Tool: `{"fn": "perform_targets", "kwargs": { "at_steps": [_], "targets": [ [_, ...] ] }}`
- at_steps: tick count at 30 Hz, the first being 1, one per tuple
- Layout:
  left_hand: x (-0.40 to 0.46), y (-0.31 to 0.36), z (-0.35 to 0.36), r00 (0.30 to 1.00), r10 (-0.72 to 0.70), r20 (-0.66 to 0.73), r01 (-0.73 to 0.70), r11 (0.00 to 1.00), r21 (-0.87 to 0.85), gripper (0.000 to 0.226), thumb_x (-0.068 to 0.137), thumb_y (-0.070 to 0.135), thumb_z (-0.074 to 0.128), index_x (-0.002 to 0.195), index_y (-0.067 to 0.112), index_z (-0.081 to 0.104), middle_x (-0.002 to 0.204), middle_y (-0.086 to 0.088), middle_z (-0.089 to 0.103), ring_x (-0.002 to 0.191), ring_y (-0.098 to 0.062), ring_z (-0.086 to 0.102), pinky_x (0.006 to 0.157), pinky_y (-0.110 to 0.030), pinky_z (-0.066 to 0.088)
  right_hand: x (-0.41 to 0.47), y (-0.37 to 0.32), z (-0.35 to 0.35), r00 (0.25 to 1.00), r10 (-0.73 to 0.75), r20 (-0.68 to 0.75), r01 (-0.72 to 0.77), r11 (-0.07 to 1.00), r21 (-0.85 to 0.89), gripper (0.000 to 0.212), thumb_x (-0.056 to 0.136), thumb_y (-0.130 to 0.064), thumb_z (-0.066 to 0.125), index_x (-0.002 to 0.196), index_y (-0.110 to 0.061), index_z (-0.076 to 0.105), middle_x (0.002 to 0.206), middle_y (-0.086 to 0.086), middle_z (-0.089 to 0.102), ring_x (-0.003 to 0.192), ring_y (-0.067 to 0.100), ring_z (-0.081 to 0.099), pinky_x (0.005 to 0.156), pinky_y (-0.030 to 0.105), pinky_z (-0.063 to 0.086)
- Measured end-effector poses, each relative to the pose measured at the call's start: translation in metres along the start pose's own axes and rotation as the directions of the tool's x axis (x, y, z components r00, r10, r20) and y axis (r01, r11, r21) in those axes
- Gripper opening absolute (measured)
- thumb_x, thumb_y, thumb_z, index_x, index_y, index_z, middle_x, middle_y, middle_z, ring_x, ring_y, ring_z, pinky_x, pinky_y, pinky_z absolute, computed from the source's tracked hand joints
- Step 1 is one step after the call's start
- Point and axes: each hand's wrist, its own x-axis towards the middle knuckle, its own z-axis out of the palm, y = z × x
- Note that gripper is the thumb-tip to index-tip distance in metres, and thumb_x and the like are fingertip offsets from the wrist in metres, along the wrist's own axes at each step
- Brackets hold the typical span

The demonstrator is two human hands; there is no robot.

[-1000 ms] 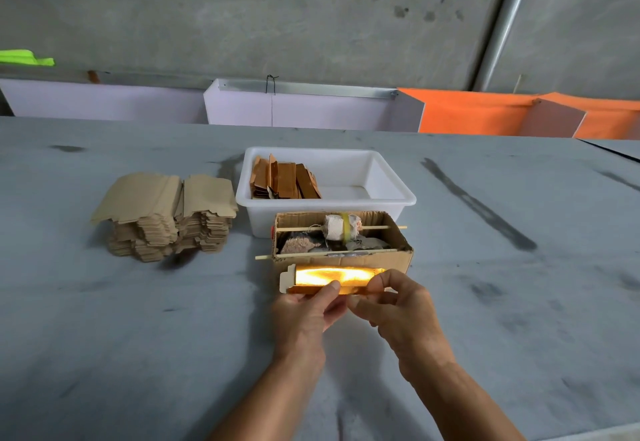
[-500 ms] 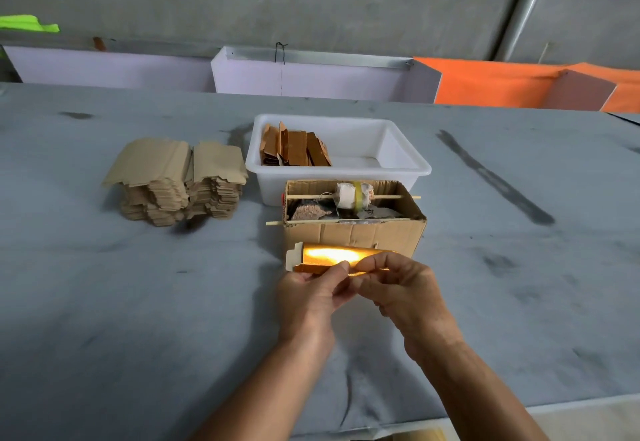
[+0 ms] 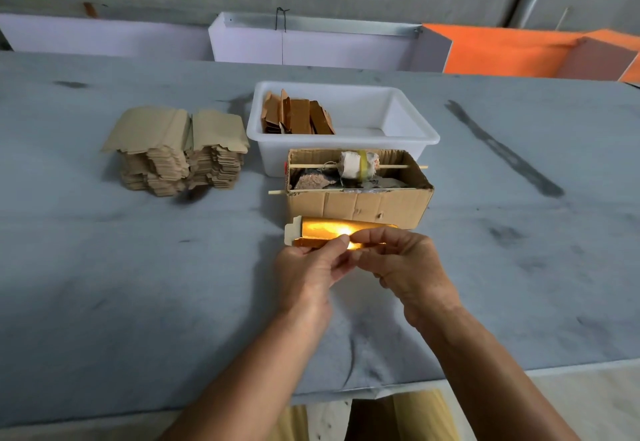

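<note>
Both hands hold a small shiny gold carton blank [image 3: 322,231] just above the table, in front of a brown cardboard box [image 3: 356,203]. My left hand [image 3: 308,274] pinches its near edge with thumb and fingers. My right hand [image 3: 403,267] pinches the right part, fingers curled over it. A white tab sticks out at the blank's left end. The cardboard box carries a white roll with a yellow band [image 3: 358,164] on a wooden skewer.
A white plastic tub [image 3: 408,129] behind the box holds several folded gold-brown cartons [image 3: 298,116]. A stack of flat tan blanks [image 3: 176,149] lies to the left. The grey table's near edge [image 3: 519,369] runs below my forearms. White and orange bins stand along the far wall.
My view has tipped downward, so the table's near edge shows now. My hands have closed in toward each other on the gold blank, which stays in front of the cardboard box.
</note>
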Motion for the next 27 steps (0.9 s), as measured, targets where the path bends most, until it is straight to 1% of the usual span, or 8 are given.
{"fn": "perform_targets", "kwargs": {
  "at_steps": [3, 7, 11, 16, 19, 22, 27],
  "targets": [
    [0.0, 0.001, 0.0, 1.0, -0.009, 0.007, 0.009, 1.0, -0.002, 0.016, 0.078, -0.01, 0.066, 0.07, 0.001, 0.059, 0.061, -0.012, 0.065, 0.05, -0.018, 0.065, 0.054, -0.028, 0.058, 0.001, 0.0, 0.0, 1.0, 0.002, -0.002, -0.002, 1.0, -0.014, 0.019, 0.075, 0.006, 0.072, 0.092, -0.003, 0.071, 0.052, -0.005, 0.059, 0.041, -0.005, 0.051, 0.042, 0.006, 0.037],
    [0.001, 0.0, -0.001, 1.0, -0.017, 0.008, 0.017, 1.0, -0.012, 0.017, 0.079, -0.01, 0.066, 0.068, 0.002, 0.058, 0.058, -0.01, 0.066, 0.05, -0.019, 0.066, 0.052, -0.026, 0.057, 0.0, -0.001, -0.001, 1.0, 0.008, -0.002, -0.008, 0.999, -0.036, 0.02, 0.076, 0.006, 0.071, 0.094, -0.002, 0.071, 0.062, 0.003, 0.063, 0.041, -0.006, 0.052, 0.042, 0.005, 0.036],
    [0.002, -0.001, -0.002, 1.0, -0.024, 0.011, 0.024, 1.0, -0.014, 0.015, 0.079, -0.009, 0.066, 0.069, 0.001, 0.06, 0.058, -0.009, 0.067, 0.051, -0.019, 0.066, 0.05, -0.025, 0.056, 0.0, -0.004, -0.003, 1.0, 0.026, 0.013, -0.025, 0.999, -0.041, 0.02, 0.076, 0.006, 0.071, 0.094, -0.004, 0.072, 0.067, 0.007, 0.063, 0.04, -0.005, 0.05, 0.042, 0.005, 0.036],
    [0.005, -0.003, 0.001, 0.999, -0.046, 0.024, 0.047, 0.998, -0.049, 0.014, 0.082, -0.008, 0.062, 0.074, 0.004, 0.061, 0.055, -0.002, 0.066, 0.048, -0.014, 0.065, 0.048, -0.023, 0.054, 0.002, -0.006, -0.005, 0.999, 0.046, 0.026, -0.044, 0.995, -0.087, 0.02, 0.075, 0.005, 0.073, 0.089, -0.009, 0.072, 0.064, 0.004, 0.061, 0.039, -0.005, 0.048, 0.041, 0.007, 0.035],
    [0.008, -0.002, 0.004, 0.998, -0.067, 0.018, 0.068, 0.995, -0.067, 0.011, 0.079, -0.005, 0.067, 0.076, 0.005, 0.062, 0.057, -0.001, 0.067, 0.049, -0.012, 0.065, 0.047, -0.021, 0.053, 0.003, -0.008, -0.006, 0.998, 0.044, 0.037, -0.04, 0.994, -0.104, 0.021, 0.075, 0.006, 0.072, 0.091, -0.008, 0.072, 0.062, 0.003, 0.061, 0.038, -0.004, 0.047, 0.04, 0.007, 0.034],
    [0.009, -0.002, 0.005, 0.997, -0.076, -0.01, 0.075, 0.995, -0.071, 0.015, 0.073, -0.003, 0.073, 0.071, 0.008, 0.063, 0.058, -0.001, 0.068, 0.051, -0.013, 0.066, 0.048, -0.022, 0.053, 0.003, -0.011, -0.006, 0.998, 0.026, 0.06, -0.018, 0.992, -0.127, 0.02, 0.076, 0.006, 0.072, 0.092, -0.006, 0.072, 0.063, 0.006, 0.062, 0.038, -0.003, 0.047, 0.039, 0.008, 0.034],
    [0.01, -0.003, 0.003, 0.993, -0.113, -0.044, 0.111, 0.992, -0.052, 0.012, 0.069, 0.001, 0.077, 0.074, 0.002, 0.066, 0.068, -0.009, 0.07, 0.056, -0.017, 0.068, 0.05, -0.022, 0.054, 0.003, -0.013, -0.007, 0.997, 0.011, 0.074, 0.005, 0.977, -0.214, 0.018, 0.074, -0.002, 0.076, 0.09, -0.011, 0.072, 0.062, 0.002, 0.062, 0.038, -0.003, 0.046, 0.04, 0.01, 0.034]
  ]
}}
